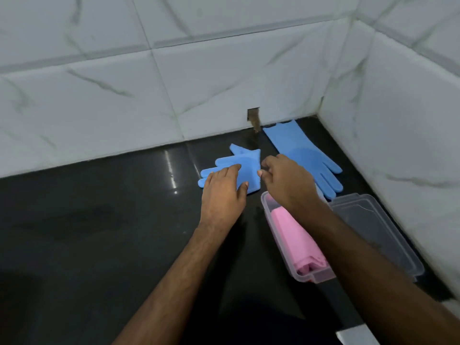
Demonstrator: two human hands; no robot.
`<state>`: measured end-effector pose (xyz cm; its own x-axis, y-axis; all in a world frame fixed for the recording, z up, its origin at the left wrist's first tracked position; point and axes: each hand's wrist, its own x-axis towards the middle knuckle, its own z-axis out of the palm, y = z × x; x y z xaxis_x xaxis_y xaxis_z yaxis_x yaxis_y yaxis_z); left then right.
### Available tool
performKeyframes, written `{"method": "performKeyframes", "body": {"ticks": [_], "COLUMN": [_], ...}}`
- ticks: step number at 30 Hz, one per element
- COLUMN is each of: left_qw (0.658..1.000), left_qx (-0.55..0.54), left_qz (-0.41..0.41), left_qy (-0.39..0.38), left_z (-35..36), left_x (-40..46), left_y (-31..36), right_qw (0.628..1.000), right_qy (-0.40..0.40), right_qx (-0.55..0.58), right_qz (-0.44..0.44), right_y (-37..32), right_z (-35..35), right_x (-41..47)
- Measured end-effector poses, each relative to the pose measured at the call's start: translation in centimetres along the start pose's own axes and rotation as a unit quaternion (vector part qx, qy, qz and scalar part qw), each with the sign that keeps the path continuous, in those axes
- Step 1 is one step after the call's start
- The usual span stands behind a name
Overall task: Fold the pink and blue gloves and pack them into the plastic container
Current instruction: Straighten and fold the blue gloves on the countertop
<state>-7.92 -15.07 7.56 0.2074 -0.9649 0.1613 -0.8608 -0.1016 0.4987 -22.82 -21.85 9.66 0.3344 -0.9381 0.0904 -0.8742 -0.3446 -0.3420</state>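
The folded blue silicone glove (239, 165) lies flat on the glossy black stone counter (99, 220), its cuff doubled over the palm so that only the stubby fingers stick out to the left. My left hand (224, 192) lies flat on it, fingers straight and together, covering its near half. My right hand (286, 180) hovers at the glove's right edge with fingers curled; I cannot tell whether the fingertips pinch the fold or merely meet it. The second blue silicone glove (301, 153) lies unfolded just to the right, fully stretched out, cuff toward the white marble-veined wall tiles (199, 70), with a rougher patch showing on its palm. Nearer to me, the clear rectangular plastic container (271, 220) holds the pink gloves (293, 237), rolled into a smooth bundle; my right forearm crosses over it and hides its far corner. The clear plastic lid (378, 230) rests beside the container, against the side wall.
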Motion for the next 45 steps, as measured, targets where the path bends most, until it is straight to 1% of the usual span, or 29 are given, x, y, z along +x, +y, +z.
{"method": "performKeyframes", "body": {"ticks": [3,6,9,11,13,16,18,19,20,22,24,26,28,31,35,38,41,42,43,45], "left_qw": [0.992,0.966,0.941,0.930,0.931,0.931,0.922,0.919,0.917,0.909,0.891,0.871,0.860,0.853,0.863,0.855,0.831,0.826,0.829,0.845], "left_qx": [-0.076,-0.150,-0.180,-0.172,-0.125,-0.070,-0.063,-0.074,-0.098,-0.181,-0.268,-0.335,-0.392,-0.430,-0.432,-0.445,-0.473,-0.477,-0.470,-0.454], "left_qz": [-0.099,-0.208,-0.284,-0.321,-0.342,-0.358,-0.381,-0.387,-0.387,-0.375,-0.362,-0.345,-0.299,-0.223,-0.106,-0.054,-0.050,-0.058,-0.068,-0.100], "left_qy": [0.006,0.009,0.040,0.042,0.013,-0.012,-0.013,-0.012,-0.009,0.007,0.047,0.095,0.134,0.191,0.237,0.262,0.287,0.294,0.295,0.266], "left_z": [1.0,2.6,3.8,4.5,5.1,6.2,6.7,6.8,6.9,6.6,5.9,5.0,3.7,0.2,-6.5,-11.2,-14.8,-15.6,-16.2,-16.4], "left_x": [0.8,1.7,2.3,3.0,3.7,4.8,5.5,5.8,6.0,6.0,5.7,5.3,4.9,4.2,2.8,1.2,-0.3,-0.7,-1.1,-1.5], "left_y": [-1.6,-3.1,-4.5,-5.3,-5.7,-6.1,-6.6,-6.9,-7.3,-7.9,-8.0,-7.9,-7.5,-6.6,-5.1,-3.8,-2.7,-2.7,-2.9,-3.8], "right_qw": [0.999,0.997,0.994,0.991,0.988,0.976,0.968,0.967,0.968,0.971,0.977,0.984,0.988,0.985,0.964,0.948,0.918,0.904,0.890,0.870], "right_qy": [-0.029,-0.068,-0.107,-0.123,-0.144,-0.203,-0.229,-0.228,-0.222,-0.203,-0.177,-0.130,-0.070,0.001,0.059,0.052,0.046,0.025,-0.005,-0.057], "right_qx": [0.002,0.002,-0.001,-0.003,-0.005,-0.015,-0.038,-0.046,-0.052,-0.061,-0.052,-0.026,-0.012,0.028,0.135,0.225,0.341,0.384,0.422,0.467], "right_qz": [-0.018,-0.029,-0.035,-0.042,-0.058,-0.084,-0.098,-0.102,-0.102,-0.106,-0.112,-0.116,-0.134,-0.169,-0.219,-0.218,-0.198,-0.188,-0.175,-0.144], "right_y": [-1.3,-1.9,-1.8,-1.6,-1.4,-1.3,-1.4,-1.4,-1.5,-1.6,-1.7,-2.1,-2.9,-4.2,-6.3,-8.3,-10.2,-10.7,-11.1,-11.5], "right_z": [1.9,3.9,5.4,6.1,6.8,7.6,8.3,8.7,9.1,9.5,9.1,8.1,6.4,3.1,-1.6,-4.6,-6.5,-6.8,-6.7,-5.7], "right_x": [2.6,5.1,7.3,8.9,10.6,12.6,13.4,13.6,13.8,13.9,13.7,13.4,12.6,10.8,7.4,4.3,1.5,0.6,-0.1,-1.1]}}
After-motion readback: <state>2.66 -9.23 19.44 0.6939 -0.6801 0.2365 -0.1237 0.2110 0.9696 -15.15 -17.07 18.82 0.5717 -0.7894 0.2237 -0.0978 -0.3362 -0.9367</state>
